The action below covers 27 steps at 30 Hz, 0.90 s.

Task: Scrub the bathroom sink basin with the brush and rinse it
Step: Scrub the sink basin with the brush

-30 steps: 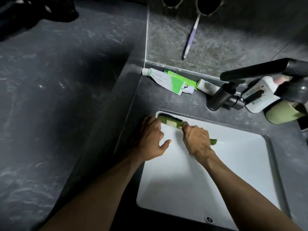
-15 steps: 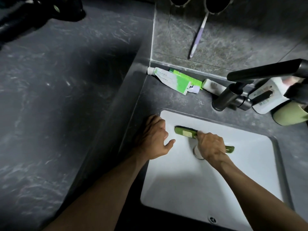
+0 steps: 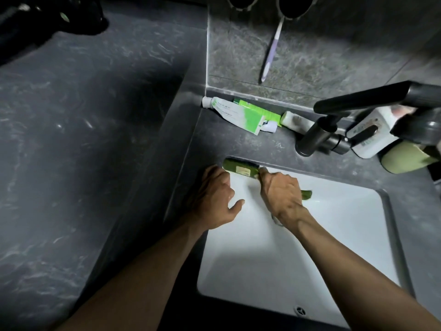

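Observation:
The white rectangular sink basin [image 3: 310, 254] is set into a dark stone counter. A green scrub brush [image 3: 241, 168] lies with its head at the basin's far left corner, under the rim. My right hand [image 3: 281, 194] grips its handle; the green handle end sticks out to the right of my fist. Resting on the basin's left rim is my left hand [image 3: 214, 199], its fingers bent over the edge and its thumb pointing into the basin. The drain is mostly hidden behind my right wrist.
A black tap [image 3: 334, 120] reaches over the counter behind the basin. Toothpaste tubes [image 3: 238, 113] lie along the back wall. A white bottle [image 3: 372, 132] and a pale green cup [image 3: 405, 158] stand at the right. A purple toothbrush [image 3: 270, 51] hangs on the wall.
My right hand has pushed the brush from near the drain back up to the basin's far left corner. My left hand has stayed on the left rim.

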### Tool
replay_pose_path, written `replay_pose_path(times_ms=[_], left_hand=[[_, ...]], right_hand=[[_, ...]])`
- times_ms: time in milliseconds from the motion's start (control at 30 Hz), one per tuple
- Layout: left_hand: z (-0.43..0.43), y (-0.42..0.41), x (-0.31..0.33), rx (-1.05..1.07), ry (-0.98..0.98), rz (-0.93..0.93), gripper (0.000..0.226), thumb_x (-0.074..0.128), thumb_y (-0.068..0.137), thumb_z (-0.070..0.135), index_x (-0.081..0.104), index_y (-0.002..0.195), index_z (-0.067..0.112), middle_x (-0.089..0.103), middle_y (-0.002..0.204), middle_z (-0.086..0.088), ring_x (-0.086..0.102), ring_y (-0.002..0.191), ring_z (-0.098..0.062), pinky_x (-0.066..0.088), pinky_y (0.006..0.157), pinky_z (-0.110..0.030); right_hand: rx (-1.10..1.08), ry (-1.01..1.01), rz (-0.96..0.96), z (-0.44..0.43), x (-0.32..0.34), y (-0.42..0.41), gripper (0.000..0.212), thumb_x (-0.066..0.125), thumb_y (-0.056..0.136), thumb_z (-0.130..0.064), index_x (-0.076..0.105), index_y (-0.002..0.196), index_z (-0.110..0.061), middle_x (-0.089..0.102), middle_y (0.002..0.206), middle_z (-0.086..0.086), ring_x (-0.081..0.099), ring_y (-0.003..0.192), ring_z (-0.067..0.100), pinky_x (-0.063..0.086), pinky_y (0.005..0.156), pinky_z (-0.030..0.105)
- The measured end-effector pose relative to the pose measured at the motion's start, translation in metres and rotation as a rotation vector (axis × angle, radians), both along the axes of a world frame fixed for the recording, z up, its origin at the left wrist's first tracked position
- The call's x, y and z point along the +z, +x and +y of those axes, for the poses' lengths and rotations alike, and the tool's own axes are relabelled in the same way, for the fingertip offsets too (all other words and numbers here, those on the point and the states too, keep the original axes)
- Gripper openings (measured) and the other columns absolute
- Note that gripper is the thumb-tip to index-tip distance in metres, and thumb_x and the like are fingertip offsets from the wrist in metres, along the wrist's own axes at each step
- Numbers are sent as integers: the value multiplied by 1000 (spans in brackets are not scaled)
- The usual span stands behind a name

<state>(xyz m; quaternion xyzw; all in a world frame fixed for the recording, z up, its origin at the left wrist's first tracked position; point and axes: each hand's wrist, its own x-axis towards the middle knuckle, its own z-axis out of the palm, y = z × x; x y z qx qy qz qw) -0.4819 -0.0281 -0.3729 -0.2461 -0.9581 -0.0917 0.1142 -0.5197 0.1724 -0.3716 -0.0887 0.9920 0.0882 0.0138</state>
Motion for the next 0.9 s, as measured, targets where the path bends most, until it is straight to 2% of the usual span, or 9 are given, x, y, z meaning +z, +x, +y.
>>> replay_pose_path(times_ms=[67,133,233,367,500,567,700,800,900], left_hand=[[0,0,-1,3,4,-13,50,56,89,56,64,58,17,54,78,0,51,95,-23,37,104,-41],[1,0,0,6,45,-2,48,59,87,54,59,54,18,52,77,0,51,94,-24,39,102,-41],[0,-1,-2,5,70,-13,48,57,87,54,55,54,19,50,78,1,51,96,-24,38,104,-41],[0,-1,-3,0,37,-7,48,54,89,57,48,55,24,49,79,2,50,96,-23,36,104,-39],[0,-1,-2,-1,28,9,48,59,88,55,60,56,19,50,77,1,52,93,-23,38,104,-41],[0,-1,-4,-1,37,-1,47,60,87,54,55,54,22,50,76,2,52,92,-23,38,103,-41],[1,0,-3,-11,94,-2,48,63,86,52,38,55,25,47,75,2,50,91,-23,36,105,-39],[0,-1,-5,-16,71,5,47,61,87,53,43,54,23,48,74,2,51,91,-22,37,105,-41],[0,-2,-5,-7,58,-18,47,59,86,54,54,53,21,49,75,2,53,92,-23,36,107,-43]], right_hand=[[-43,-20,-61,-4,0,1,25,33,102,-22,50,119,-20,68,88,4,66,76,30,40,63,34],[-153,36,-188,20,-14,20,28,35,98,-20,52,120,-20,69,98,3,68,86,27,47,70,34],[-288,116,-209,69,-28,42,30,32,100,-24,53,120,-22,68,100,0,68,90,22,48,70,30],[-164,152,-174,59,-14,30,32,32,100,-19,49,126,-22,68,107,0,68,96,23,48,78,31],[-39,23,-32,5,10,8,31,32,100,-17,45,127,-20,69,92,4,67,81,30,37,65,33],[-97,31,-81,7,7,11,31,32,100,-18,46,128,-19,69,92,3,67,81,29,38,64,33],[-289,109,-214,58,-19,44,34,28,101,-21,51,126,-20,68,103,2,68,92,24,49,75,32],[-185,-9,-119,48,-14,35,30,32,101,-25,46,127,-20,69,97,4,68,85,28,44,69,33],[-120,-95,-6,24,-4,19,23,33,104,-33,46,119,-21,70,87,5,66,76,33,37,63,33]])
